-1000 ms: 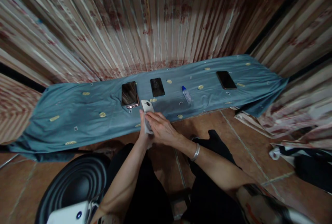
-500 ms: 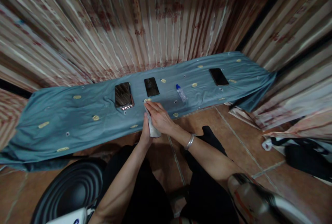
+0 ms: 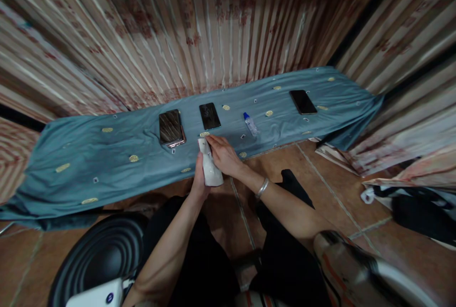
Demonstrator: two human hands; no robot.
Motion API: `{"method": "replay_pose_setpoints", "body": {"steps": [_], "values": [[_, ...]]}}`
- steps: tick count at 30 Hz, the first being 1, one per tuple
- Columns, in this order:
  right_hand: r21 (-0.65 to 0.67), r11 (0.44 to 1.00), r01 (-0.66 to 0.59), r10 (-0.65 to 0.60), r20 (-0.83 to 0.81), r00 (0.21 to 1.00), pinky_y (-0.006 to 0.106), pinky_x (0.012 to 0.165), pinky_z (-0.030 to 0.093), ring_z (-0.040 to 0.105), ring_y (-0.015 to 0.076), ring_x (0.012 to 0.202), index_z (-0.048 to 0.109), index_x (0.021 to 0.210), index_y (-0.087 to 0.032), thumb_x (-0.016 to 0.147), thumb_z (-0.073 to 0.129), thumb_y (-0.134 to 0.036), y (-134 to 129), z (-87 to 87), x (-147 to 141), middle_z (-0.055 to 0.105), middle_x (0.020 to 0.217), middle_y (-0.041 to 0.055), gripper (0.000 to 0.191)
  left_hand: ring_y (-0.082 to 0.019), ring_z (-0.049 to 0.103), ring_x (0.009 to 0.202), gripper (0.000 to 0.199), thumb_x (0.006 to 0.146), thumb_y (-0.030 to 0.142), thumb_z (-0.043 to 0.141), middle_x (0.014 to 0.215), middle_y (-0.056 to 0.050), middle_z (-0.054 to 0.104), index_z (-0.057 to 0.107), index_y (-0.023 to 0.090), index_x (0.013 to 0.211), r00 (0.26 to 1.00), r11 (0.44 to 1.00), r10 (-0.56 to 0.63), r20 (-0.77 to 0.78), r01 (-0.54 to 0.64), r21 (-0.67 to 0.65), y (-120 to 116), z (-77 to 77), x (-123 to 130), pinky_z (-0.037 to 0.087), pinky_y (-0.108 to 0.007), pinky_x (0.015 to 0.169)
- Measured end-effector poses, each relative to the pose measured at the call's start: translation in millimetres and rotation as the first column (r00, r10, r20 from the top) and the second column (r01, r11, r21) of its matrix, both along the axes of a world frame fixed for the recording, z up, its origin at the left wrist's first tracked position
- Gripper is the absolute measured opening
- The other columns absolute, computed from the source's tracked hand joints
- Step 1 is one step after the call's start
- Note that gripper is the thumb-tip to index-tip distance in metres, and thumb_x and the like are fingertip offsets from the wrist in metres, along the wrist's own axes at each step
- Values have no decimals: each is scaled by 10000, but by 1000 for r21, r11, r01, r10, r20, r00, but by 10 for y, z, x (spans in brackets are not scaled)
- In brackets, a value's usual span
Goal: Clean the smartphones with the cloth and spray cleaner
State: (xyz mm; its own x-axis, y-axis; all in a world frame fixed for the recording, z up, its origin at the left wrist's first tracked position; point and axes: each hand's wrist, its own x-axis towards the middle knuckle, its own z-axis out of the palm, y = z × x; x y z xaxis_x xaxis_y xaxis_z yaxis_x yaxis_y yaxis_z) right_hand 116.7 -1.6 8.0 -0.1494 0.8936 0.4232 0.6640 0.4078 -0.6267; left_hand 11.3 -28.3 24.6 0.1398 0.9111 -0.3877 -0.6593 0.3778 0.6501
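Both hands meet at the front edge of the bench, around a white, crumpled cloth or tissue [image 3: 213, 173]. It has a long, flat shape, and whether something lies under it is hidden. My left hand [image 3: 200, 178] grips it from the left and below, thumb along its side. At its upper right edge, my right hand [image 3: 225, 156] pinches it with bent fingers. Just beyond the hands lies a dark phone [image 3: 210, 116], screen up. To its left is a stack of phones [image 3: 171, 128]; to its right, a clear bottle with a blue cap [image 3: 251, 124] lies on its side.
Another dark phone [image 3: 302, 102] lies toward the right end of the bench, which a blue-green cloth [image 3: 117, 169] covers. Striped curtains [image 3: 199, 27] hang behind. A round black ridged stool [image 3: 99, 255] stands at lower left, with a white device [image 3: 98, 295] by it.
My right hand has shifted right and off the top of the white cloth to its edge, so more of its surface shows. The left hand keeps its hold.
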Motion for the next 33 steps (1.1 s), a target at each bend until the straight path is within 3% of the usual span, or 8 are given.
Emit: {"method": "replay_pose_setpoints", "body": {"steps": [5,9,12,16,22,28,33], "values": [[-115,992,49,-52,-28,998,425,1166,372,532,232,1321,563,1367,-104,918,411,-84,20,-2,26,594,1411,152,475,-227,688,1130,352,988,344,409,959,-73,781,689,144,1065,999,994,23,-29,-26,-105,5,78,-11,529,-315,1008],[-269,959,95,-131,-117,984,399,1120,425,594,228,1266,607,1333,-173,931,452,-110,43,23,41,643,1369,97,435,-217,749,913,371,994,361,382,751,-58,755,679,143,958,999,988,-11,-38,5,-155,4,145,-34,589,-313,874],[-375,920,110,-192,-189,963,368,1055,481,652,215,1186,633,1312,-218,941,471,-134,64,39,42,702,1284,55,412,-201,752,776,418,1002,398,352,675,-54,729,671,142,915,998,987,-51,-47,43,-155,4,159,-56,604,-303,791],[-449,885,122,-239,-214,947,320,1030,484,657,210,1179,640,1314,-168,945,481,-143,68,73,28,709,1268,80,402,-178,730,659,424,1006,405,343,641,-38,708,666,141,929,997,989,-61,-54,53,-138,7,141,-68,604,-300,761],[-483,870,96,-231,-228,946,325,979,512,698,210,1078,596,1362,-140,962,453,-151,0,142,5,723,1215,97,425,-184,742,746,404,1010,395,350,709,-31,736,660,140,1050,999,990,-29,-35,24,-140,15,141,-55,592,-308,837],[-410,910,61,-170,-235,957,365,1025,488,647,231,1192,619,1302,-202,1009,471,-316,-121,189,-25,691,1284,97,348,-182,745,892,390,1005,340,376,843,-47,773,662,126,1163,998,990,46,-46,-52,-129,63,138,-30,561,-261,887],[-355,935,6,-80,-193,978,389,1070,458,610,259,1244,566,1348,-151,950,578,-408,-181,191,-29,639,1351,143,474,-211,734,986,447,1006,371,362,919,-73,785,650,105,1219,997,990,32,-71,-42,-136,86,108,-35,554,-286,932]]}}
